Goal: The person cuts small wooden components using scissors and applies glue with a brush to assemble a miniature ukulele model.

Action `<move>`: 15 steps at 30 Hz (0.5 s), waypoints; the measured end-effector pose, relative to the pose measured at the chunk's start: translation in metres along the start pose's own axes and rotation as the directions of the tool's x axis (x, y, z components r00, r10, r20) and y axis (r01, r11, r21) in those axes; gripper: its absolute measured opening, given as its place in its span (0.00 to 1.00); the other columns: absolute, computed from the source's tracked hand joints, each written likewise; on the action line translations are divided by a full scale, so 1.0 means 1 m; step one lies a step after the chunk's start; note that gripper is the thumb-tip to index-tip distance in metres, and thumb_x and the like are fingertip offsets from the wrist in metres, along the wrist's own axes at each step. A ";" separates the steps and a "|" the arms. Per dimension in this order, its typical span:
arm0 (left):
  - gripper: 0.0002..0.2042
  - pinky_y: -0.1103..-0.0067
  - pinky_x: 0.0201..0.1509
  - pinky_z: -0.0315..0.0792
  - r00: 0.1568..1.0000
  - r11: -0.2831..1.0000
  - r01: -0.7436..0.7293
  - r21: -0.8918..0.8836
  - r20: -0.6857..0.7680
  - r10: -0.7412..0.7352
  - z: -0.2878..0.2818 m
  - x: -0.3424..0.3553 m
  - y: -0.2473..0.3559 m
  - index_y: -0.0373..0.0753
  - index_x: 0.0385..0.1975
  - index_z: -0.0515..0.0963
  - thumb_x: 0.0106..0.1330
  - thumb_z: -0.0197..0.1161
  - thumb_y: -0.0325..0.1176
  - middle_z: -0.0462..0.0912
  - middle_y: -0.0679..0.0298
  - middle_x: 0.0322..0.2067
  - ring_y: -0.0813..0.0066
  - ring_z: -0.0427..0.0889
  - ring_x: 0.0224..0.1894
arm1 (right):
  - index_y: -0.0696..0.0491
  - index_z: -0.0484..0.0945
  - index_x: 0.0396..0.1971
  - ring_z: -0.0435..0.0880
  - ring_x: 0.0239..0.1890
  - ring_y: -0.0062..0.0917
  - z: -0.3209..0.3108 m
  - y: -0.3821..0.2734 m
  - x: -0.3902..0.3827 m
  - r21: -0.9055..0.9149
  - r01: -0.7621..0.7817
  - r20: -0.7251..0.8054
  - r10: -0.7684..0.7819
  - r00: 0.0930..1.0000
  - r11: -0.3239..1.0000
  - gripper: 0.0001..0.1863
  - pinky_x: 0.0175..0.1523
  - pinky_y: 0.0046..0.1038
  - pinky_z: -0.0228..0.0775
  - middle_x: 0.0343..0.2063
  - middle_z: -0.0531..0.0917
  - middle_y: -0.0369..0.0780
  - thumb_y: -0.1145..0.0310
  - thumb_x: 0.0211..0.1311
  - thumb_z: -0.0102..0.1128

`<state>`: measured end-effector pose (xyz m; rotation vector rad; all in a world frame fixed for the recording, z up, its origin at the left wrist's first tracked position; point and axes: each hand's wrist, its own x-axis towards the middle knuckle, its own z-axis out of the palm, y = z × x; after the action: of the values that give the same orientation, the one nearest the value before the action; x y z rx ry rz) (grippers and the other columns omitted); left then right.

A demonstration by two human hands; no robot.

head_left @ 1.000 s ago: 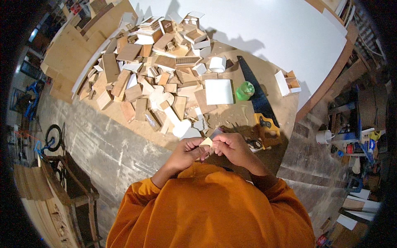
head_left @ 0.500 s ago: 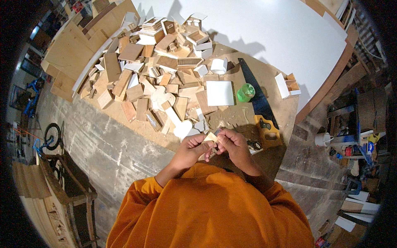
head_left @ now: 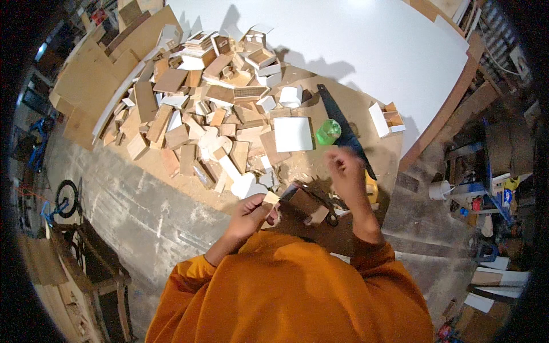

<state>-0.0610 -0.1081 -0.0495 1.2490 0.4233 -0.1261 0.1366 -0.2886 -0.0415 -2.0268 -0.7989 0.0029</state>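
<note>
Head view, looking down on a crowded worktop [head_left: 357, 94]. Left hand [head_left: 253, 216] by the near edge, thumb and fingers pinching a small pale wooden piece [head_left: 271, 198], one corner sticking out clear. Right hand [head_left: 347, 174] well apart from it, over toward the right edge, fingers half curled and blurred; cannot tell whether they hold anything. Their tips point at a green container [head_left: 327, 132] (see-through, by the look of it); contact unclear. Dark saw blade [head_left: 330, 103] beside the container, yellow handle [head_left: 372, 191] partly behind the right wrist. Heap of wooden blocks [head_left: 171, 80] toward the left edge.

Step in hand, my judgement: one-handed holding of the piece, right hand free of it. Next move, if meant for the container, calls for spread fingers clear of the blade, and a steady left pinch.
</note>
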 end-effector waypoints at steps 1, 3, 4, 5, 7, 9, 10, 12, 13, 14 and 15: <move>0.07 0.83 0.33 0.70 0.999 0.999 0.037 0.012 -0.015 -0.037 0.000 -0.002 0.001 0.36 0.36 0.76 0.67 0.51 0.30 0.80 0.67 0.27 0.80 0.76 0.26 | 0.55 0.77 0.34 0.80 0.30 0.36 -0.010 0.000 0.012 -0.073 -0.040 -0.100 0.033 0.994 0.997 0.09 0.34 0.33 0.71 0.30 0.78 0.44 0.74 0.52 0.60; 0.07 0.85 0.32 0.69 0.997 1.000 0.008 -0.026 -0.081 -0.010 -0.003 -0.001 -0.011 0.37 0.37 0.76 0.66 0.51 0.29 0.80 0.69 0.29 0.82 0.76 0.28 | 0.54 0.77 0.37 0.80 0.32 0.38 -0.018 0.009 0.032 -0.257 -0.076 -0.135 0.042 0.990 0.963 0.12 0.37 0.35 0.72 0.32 0.78 0.45 0.71 0.51 0.62; 0.07 0.86 0.32 0.69 0.994 1.000 -0.014 -0.013 -0.109 0.013 -0.004 0.000 -0.013 0.37 0.37 0.76 0.66 0.51 0.28 0.80 0.69 0.29 0.83 0.76 0.29 | 0.53 0.78 0.38 0.79 0.33 0.39 -0.019 0.015 0.038 -0.326 -0.058 -0.093 0.029 0.995 0.943 0.13 0.38 0.36 0.71 0.32 0.78 0.45 0.69 0.50 0.62; 0.07 0.86 0.33 0.68 0.990 0.999 -0.036 0.000 -0.138 0.036 -0.005 0.000 -0.014 0.37 0.38 0.76 0.66 0.51 0.28 0.80 0.70 0.29 0.84 0.76 0.29 | 0.53 0.79 0.38 0.79 0.34 0.40 -0.018 0.021 0.043 -0.393 -0.035 -0.049 0.017 0.999 0.919 0.14 0.39 0.37 0.71 0.32 0.78 0.45 0.68 0.50 0.63; 0.05 0.87 0.27 0.62 0.977 0.997 0.021 -0.070 -0.211 -0.035 -0.002 0.000 -0.011 0.37 0.35 0.75 0.66 0.52 0.28 0.72 0.73 0.24 0.87 0.69 0.24 | 0.52 0.80 0.39 0.79 0.35 0.41 -0.014 0.029 0.050 -0.487 -0.022 0.034 0.044 0.998 0.873 0.14 0.40 0.38 0.71 0.32 0.79 0.45 0.66 0.51 0.63; 0.05 0.87 0.24 0.58 0.968 0.992 0.048 -0.118 -0.241 -0.075 -0.001 0.001 -0.013 0.37 0.35 0.75 0.65 0.52 0.28 0.69 0.75 0.21 0.88 0.65 0.22 | 0.52 0.81 0.39 0.80 0.34 0.42 -0.010 0.036 0.057 -0.549 -0.039 0.107 0.116 0.987 0.835 0.12 0.42 0.38 0.71 0.30 0.81 0.45 0.66 0.53 0.62; 0.06 0.86 0.24 0.58 0.968 0.991 0.048 -0.125 -0.239 -0.077 -0.005 0.002 -0.018 0.37 0.36 0.75 0.65 0.52 0.29 0.69 0.75 0.21 0.88 0.64 0.21 | 0.53 0.82 0.36 0.81 0.37 0.41 -0.008 0.045 0.060 -0.510 -0.003 0.107 0.066 0.992 0.860 0.11 0.43 0.37 0.71 0.32 0.82 0.45 0.66 0.53 0.62; 0.10 0.87 0.24 0.57 0.965 0.988 0.056 -0.142 -0.245 -0.090 -0.007 0.002 -0.022 0.36 0.40 0.75 0.66 0.50 0.32 0.70 0.73 0.23 0.87 0.63 0.20 | 0.54 0.83 0.34 0.80 0.37 0.41 -0.010 0.052 0.065 -0.423 0.000 0.126 0.059 0.990 0.906 0.12 0.43 0.37 0.71 0.31 0.82 0.47 0.64 0.50 0.63; 0.11 0.87 0.23 0.56 0.974 0.991 0.034 -0.131 -0.216 -0.062 -0.008 0.000 -0.021 0.36 0.41 0.76 0.66 0.49 0.33 0.71 0.73 0.23 0.87 0.62 0.20 | 0.54 0.83 0.33 0.80 0.37 0.40 -0.011 0.051 0.066 -0.383 -0.004 0.134 0.060 0.989 0.924 0.13 0.44 0.37 0.71 0.30 0.82 0.48 0.63 0.49 0.64; 0.12 0.87 0.23 0.56 0.982 0.993 0.013 -0.119 -0.186 -0.035 -0.010 -0.001 -0.018 0.37 0.41 0.76 0.66 0.48 0.34 0.71 0.72 0.24 0.87 0.62 0.19 | 0.54 0.83 0.31 0.81 0.36 0.40 -0.013 0.050 0.069 -0.362 -0.027 0.147 0.085 0.985 0.932 0.12 0.44 0.36 0.71 0.31 0.82 0.48 0.62 0.50 0.63; 0.13 0.87 0.23 0.56 0.988 0.994 -0.009 -0.108 -0.155 -0.008 -0.011 -0.003 -0.015 0.37 0.42 0.76 0.66 0.47 0.35 0.72 0.71 0.25 0.87 0.61 0.19 | 0.55 0.83 0.31 0.81 0.35 0.40 -0.013 0.049 0.071 -0.342 -0.056 0.139 0.109 0.984 0.938 0.12 0.43 0.36 0.71 0.31 0.82 0.48 0.63 0.50 0.63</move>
<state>-0.0713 -0.1029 -0.0650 1.1557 0.5574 -0.0054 0.2223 -0.2782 -0.0503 -2.4083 -0.8565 0.0786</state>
